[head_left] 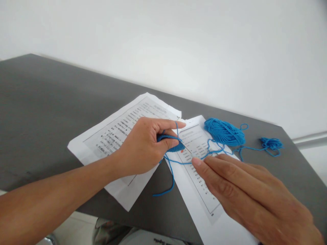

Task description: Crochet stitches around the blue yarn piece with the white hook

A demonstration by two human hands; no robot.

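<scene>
Left hand (143, 147) grips small blue crocheted piece (171, 143); right hand (250, 194), at four o'clock, touches blue yarn strand (178, 162), grip unclear.

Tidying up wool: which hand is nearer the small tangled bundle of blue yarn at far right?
Right. The right hand lies below-left of the small blue yarn bundle; the left hand is much farther left, holding a blue crocheted piece.
</scene>
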